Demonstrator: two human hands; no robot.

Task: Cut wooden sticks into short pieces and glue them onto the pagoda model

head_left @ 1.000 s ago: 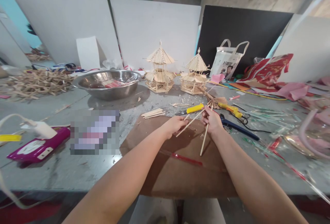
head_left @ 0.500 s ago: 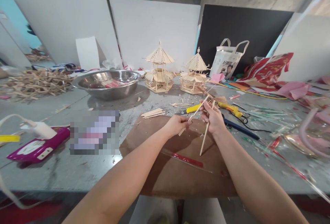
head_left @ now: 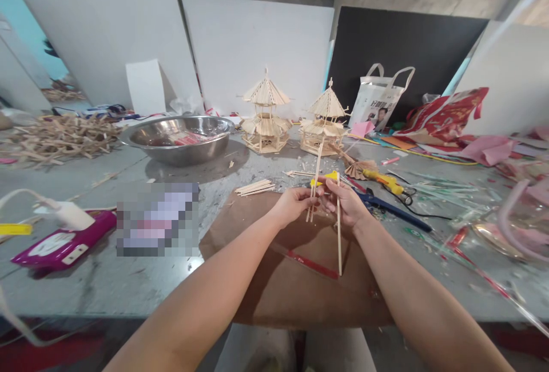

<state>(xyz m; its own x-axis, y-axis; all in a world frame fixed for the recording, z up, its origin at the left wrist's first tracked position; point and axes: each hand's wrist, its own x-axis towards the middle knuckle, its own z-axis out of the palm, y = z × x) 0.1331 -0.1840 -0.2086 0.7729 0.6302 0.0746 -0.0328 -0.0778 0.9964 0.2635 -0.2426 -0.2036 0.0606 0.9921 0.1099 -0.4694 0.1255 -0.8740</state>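
My left hand is closed around thin wooden sticks, which stand nearly upright between its fingers. Close beside it, my right hand grips another wooden stick that points down toward the brown board. The fingertips of both hands almost meet, and I cannot tell whether they touch. On the board below lies a red strip in clear wrapping. Just left of the hands, a small bundle of sticks rests at the board's far edge. Something yellow lies partly hidden behind the fingers.
Two stick-built pavilions stand at the back. A steel basin and a stick pile are left, with a purple power strip nearer. Blue-handled pliers, a yellow-handled tool and green scraps lie right.
The sticks in my left hand have swung from slanted to nearly upright. The stick in my right hand has also straightened, its lower end now lower and a little further right.
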